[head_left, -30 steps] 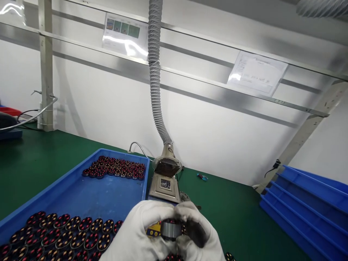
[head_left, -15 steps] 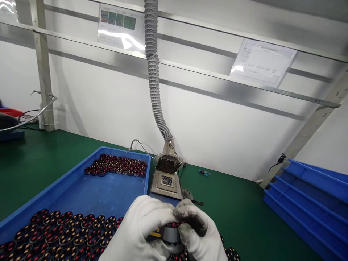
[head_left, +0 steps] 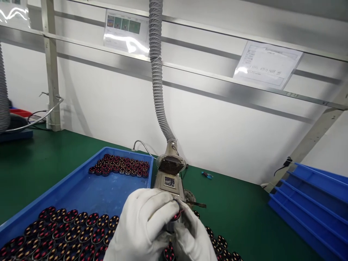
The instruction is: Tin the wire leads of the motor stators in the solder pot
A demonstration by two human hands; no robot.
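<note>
My left hand (head_left: 143, 224), in a white glove, is closed around a small round motor part (head_left: 176, 216) near the bottom centre. A dark face with red segments shows on this part, and its grey metal side is mostly covered by fingers. On its right side my right hand (head_left: 194, 233), gloved too and smudged dark at the fingers, grips the same part. Left of the hands, a blue tray (head_left: 108, 195) holds rows of similar round parts (head_left: 74, 232) in front and a cluster of smaller-looking ones (head_left: 119, 165) at its far end.
Beyond the hands stands a metal solder pot (head_left: 170, 182) under a fume hood on a grey flexible hose (head_left: 156, 72). Several loose round parts (head_left: 222, 241) lie right of my hands. Blue-handled pliers (head_left: 207, 175) rest on the green table (head_left: 233, 203). Stacked blue trays (head_left: 310, 203) stand at right.
My left fingers have come over the top of the motor part, covering more of it. My right hand has turned around its side. The view has shifted slightly left.
</note>
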